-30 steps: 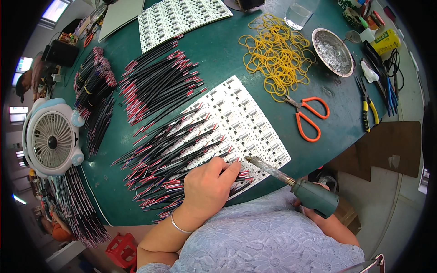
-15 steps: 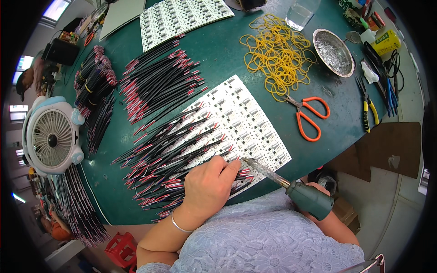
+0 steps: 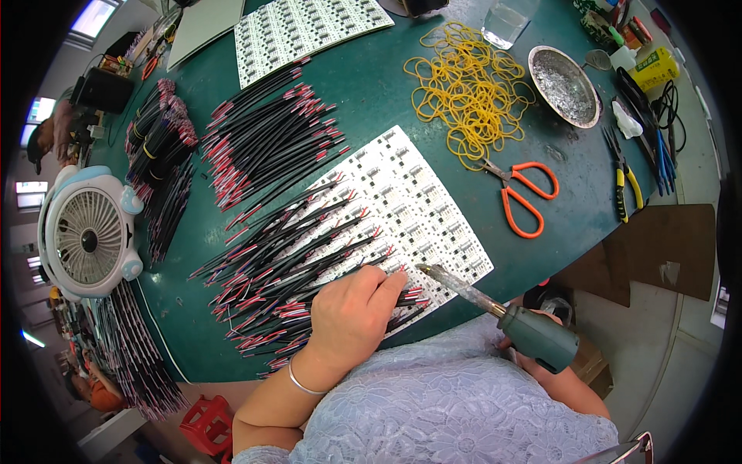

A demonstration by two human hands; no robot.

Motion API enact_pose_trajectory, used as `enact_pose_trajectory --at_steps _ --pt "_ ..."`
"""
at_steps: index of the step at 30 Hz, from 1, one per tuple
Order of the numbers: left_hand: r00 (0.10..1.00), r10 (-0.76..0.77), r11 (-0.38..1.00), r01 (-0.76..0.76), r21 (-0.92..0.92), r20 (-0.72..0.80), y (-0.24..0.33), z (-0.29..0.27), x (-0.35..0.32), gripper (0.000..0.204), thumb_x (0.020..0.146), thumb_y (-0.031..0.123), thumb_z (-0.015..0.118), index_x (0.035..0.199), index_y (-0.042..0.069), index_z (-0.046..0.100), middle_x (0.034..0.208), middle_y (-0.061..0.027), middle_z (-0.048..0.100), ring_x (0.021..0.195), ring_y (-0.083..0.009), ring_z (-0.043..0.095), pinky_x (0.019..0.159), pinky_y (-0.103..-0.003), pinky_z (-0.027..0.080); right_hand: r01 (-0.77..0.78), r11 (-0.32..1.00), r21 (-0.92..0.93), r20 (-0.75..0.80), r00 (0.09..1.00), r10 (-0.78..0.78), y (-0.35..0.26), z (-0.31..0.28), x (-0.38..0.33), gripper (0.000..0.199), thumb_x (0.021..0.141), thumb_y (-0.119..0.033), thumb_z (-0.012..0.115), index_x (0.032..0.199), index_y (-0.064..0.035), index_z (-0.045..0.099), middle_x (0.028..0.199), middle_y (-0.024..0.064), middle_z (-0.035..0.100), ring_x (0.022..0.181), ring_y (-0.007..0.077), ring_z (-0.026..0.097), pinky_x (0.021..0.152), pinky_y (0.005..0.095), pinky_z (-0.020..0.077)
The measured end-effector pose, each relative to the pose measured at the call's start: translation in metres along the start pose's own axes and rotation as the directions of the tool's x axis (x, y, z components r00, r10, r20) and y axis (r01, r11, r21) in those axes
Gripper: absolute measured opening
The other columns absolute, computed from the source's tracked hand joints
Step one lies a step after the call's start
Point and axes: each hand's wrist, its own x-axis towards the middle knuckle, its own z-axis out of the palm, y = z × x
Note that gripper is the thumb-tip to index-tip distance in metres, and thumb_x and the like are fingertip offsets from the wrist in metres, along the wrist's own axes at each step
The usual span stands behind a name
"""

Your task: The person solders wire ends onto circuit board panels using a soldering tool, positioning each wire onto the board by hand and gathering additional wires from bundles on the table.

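Observation:
My left hand is closed in a pinch over the near part of a white circuit board panel. A thin wire with a red end shows at its thumb and fingertips; most of that wire is hidden. Many black cables with red and white ends lie in rows across the panel's left half. My right hand, partly hidden, grips the green handle of a soldering iron. The iron's tip is just right of my left fingertips, apart from them, above the panel.
Orange-handled scissors, yellow rubber bands and a metal bowl with silvery bits lie to the right. Pliers are near the right edge. More cables and another panel are farther back. A fan stands left.
The soldering iron has moved right and slightly toward me, its tip drawing away from my left fingertips. My left hand has barely moved and keeps its pinch.

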Motion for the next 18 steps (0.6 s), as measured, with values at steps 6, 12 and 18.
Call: enact_pose_trajectory --at_steps 6,12,18 --pt "0.998 0.041 0.998 -0.043 -0.040 -0.041 -0.002 0.003 0.000 0.033 0.059 -0.002 0.064 0.091 0.007 0.067 0.076 -0.0048 0.057 0.059 -0.0214 0.057 0.049 -0.031 0.045 0.136 0.991 0.001 0.028 0.990 -0.136 0.007 0.000 0.001 0.025 0.078 -0.012 0.064 0.101 -0.0012 0.065 0.096 0.0089 0.068 0.084 0.0228 0.067 0.075 0.0292 0.0532" --pt "0.999 0.047 0.999 -0.047 -0.026 -0.016 -0.001 0.002 0.002 0.027 0.064 0.002 0.065 0.091 0.007 0.067 0.077 -0.0049 0.057 0.060 -0.0209 0.057 0.049 -0.031 0.045 0.335 0.933 -0.129 0.021 0.942 -0.335 0.010 0.000 0.006 0.023 0.084 -0.025 0.064 0.090 -0.0024 0.061 0.076 0.0077 0.064 0.066 0.0172 0.063 0.061 0.0284 0.0499" --pt "0.999 0.049 0.999 -0.049 0.022 -0.009 0.001 0.001 0.000 0.024 0.068 0.004 0.063 0.091 0.008 0.067 0.079 -0.0047 0.056 0.060 -0.0207 0.056 0.049 -0.032 0.044 0.632 0.612 -0.475 0.098 0.730 -0.677 0.023 -0.003 0.010 0.030 0.082 -0.020 0.062 0.105 -0.0017 0.059 0.084 0.0093 0.065 0.078 0.0198 0.064 0.068 0.0332 0.0502"
